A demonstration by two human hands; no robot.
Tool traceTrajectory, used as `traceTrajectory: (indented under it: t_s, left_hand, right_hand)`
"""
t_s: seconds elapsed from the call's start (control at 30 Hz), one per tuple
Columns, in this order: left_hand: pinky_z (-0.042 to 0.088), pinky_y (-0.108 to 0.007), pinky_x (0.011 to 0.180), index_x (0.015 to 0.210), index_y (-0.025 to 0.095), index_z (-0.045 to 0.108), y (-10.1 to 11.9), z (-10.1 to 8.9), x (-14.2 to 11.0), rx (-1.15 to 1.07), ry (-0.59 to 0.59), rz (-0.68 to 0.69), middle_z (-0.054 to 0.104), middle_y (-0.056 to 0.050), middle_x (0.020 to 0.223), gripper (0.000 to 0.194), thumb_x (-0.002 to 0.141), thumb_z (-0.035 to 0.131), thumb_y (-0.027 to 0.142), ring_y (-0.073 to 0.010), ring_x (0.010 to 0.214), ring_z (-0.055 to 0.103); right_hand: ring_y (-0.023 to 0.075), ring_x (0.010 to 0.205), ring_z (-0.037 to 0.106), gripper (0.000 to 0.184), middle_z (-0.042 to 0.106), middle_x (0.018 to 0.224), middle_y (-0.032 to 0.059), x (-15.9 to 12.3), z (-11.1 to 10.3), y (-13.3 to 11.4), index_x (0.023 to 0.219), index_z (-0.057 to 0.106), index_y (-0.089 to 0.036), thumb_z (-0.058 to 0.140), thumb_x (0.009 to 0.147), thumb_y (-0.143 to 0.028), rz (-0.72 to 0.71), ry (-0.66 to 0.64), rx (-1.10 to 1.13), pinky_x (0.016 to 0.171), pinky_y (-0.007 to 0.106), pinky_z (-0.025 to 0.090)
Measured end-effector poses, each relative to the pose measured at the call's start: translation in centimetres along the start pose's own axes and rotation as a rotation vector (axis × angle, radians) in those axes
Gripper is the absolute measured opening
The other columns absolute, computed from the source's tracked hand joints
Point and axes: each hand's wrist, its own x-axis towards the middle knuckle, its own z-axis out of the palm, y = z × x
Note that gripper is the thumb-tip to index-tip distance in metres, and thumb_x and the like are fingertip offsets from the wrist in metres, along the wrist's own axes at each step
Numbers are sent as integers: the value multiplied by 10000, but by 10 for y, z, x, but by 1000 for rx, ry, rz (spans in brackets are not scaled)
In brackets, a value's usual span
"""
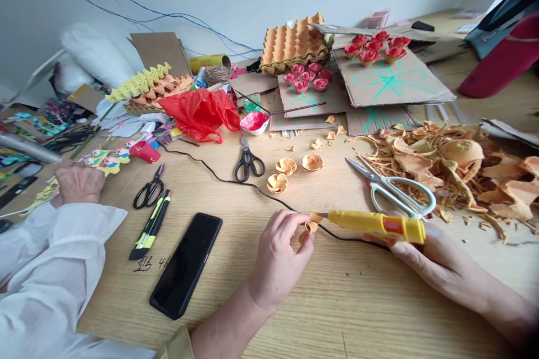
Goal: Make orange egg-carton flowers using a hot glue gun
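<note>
My left hand point(280, 247) pinches a small orange paper flower piece point(312, 226) just above the wooden table point(345, 303). My right hand point(425, 261) grips a yellow glue gun point(379, 224), its nozzle touching the paper piece. The gun's black cord point(219, 178) runs left across the table. Three finished orange paper flowers point(290, 173) lie a little beyond my left hand.
White-handled scissors point(396, 188) and a heap of orange egg-carton scraps point(455, 165) lie at right. Black scissors point(248, 161), small scissors point(150, 189), a yellow-black cutter point(150, 225) and a phone point(186, 263) lie at left. Another person's hand point(78, 182) and white sleeve point(50, 269) rest far left. Red flowers point(374, 47) sit on cardboard behind.
</note>
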Motion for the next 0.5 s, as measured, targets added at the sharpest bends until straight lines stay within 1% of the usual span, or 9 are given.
traceTrajectory:
  t_s: [0.07, 0.1, 0.17, 0.23, 0.3, 0.37, 0.43, 0.5]
  left_hand:
    - [470, -278, 710, 972, 207, 625, 1, 1, -1, 34, 17, -8, 675, 0, 877, 337, 748, 650, -43, -161, 746, 568]
    - [465, -279, 704, 962, 210, 612, 1, 2, -1, 43, 24, -8, 675, 4, 870, 338, 740, 654, -42, -159, 731, 559]
    - [459, -280, 701, 946, 215, 591, 2, 2, -2, 47, 26, 2, 677, 12, 863, 337, 735, 658, -38, -157, 720, 552]
    - [461, -281, 714, 931, 219, 580, 3, 0, -3, 41, 19, 25, 681, 12, 864, 324, 744, 653, -36, -162, 742, 564]
    - [467, -284, 731, 917, 220, 571, 4, -2, -4, 35, 4, 47, 684, 6, 871, 303, 763, 642, -31, -169, 777, 584]
    - [474, -287, 748, 913, 220, 566, 6, -5, -6, 25, -20, 66, 689, -2, 886, 287, 779, 635, -23, -179, 821, 605]
    - [479, -289, 754, 923, 220, 568, 9, -7, -7, 13, -47, 82, 692, -8, 901, 281, 786, 631, -16, -185, 848, 619]
    - [485, -291, 759, 933, 221, 571, 11, -8, -9, -2, -66, 96, 692, -10, 908, 281, 788, 624, -14, -186, 858, 627]
  right_hand:
    - [261, 754, 697, 403, 729, 829, 101, 2, 0, -3, 1017, 728, -222, 517, 973, -562, 228, 8, 107, 695, 348, 602]
    - [248, 711, 675, 454, 707, 771, 87, 3, 0, -5, 1031, 730, -207, 528, 954, -606, 309, 3, 170, 663, 340, 590]
    - [222, 671, 637, 503, 672, 718, 63, 7, 0, -7, 1036, 724, -195, 539, 931, -651, 394, -9, 300, 623, 317, 557]
    - [205, 676, 615, 494, 668, 728, 55, 13, 0, -8, 964, 722, -203, 565, 910, -668, 418, 41, 381, 623, 301, 532]
    - [195, 681, 598, 467, 675, 752, 52, 20, 0, -9, 897, 715, -214, 625, 870, -671, 429, 136, 419, 623, 292, 517]
    - [174, 635, 562, 452, 679, 759, 42, 29, 0, -11, 875, 709, -222, 707, 801, -668, 440, 199, 462, 571, 279, 487]
    - [145, 575, 521, 467, 692, 782, 35, 40, 2, -13, 898, 698, -225, 778, 731, -654, 459, 215, 548, 494, 258, 424]
    - [117, 533, 490, 497, 703, 790, 32, 53, 7, -13, 911, 670, -216, 821, 688, -634, 478, 226, 620, 449, 237, 360]
